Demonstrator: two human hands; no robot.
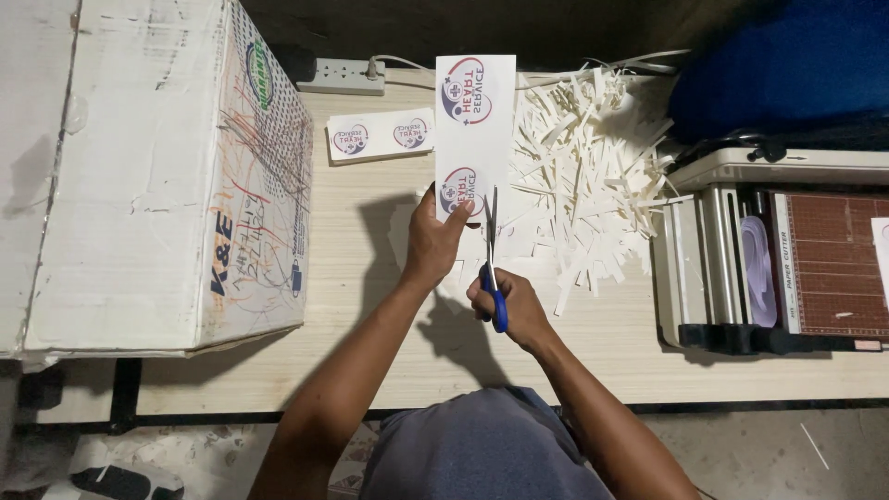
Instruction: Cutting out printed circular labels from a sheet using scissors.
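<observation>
My left hand (433,243) grips the lower left edge of a tall white printed paper strip (474,120) bearing two round red-and-blue logos, held upright above the table. My right hand (511,306) holds blue-handled scissors (494,264), whose blades point up into the strip's bottom edge just right of the lower logo. Both hands hover over the light wooden table (370,278).
A large worn cardboard box (157,176) fills the left side. A cut strip with two logos (380,135) lies behind it, near a power strip (341,76). A heap of white paper offcuts (583,157) spreads right; a paper cutter (787,259) stands at far right.
</observation>
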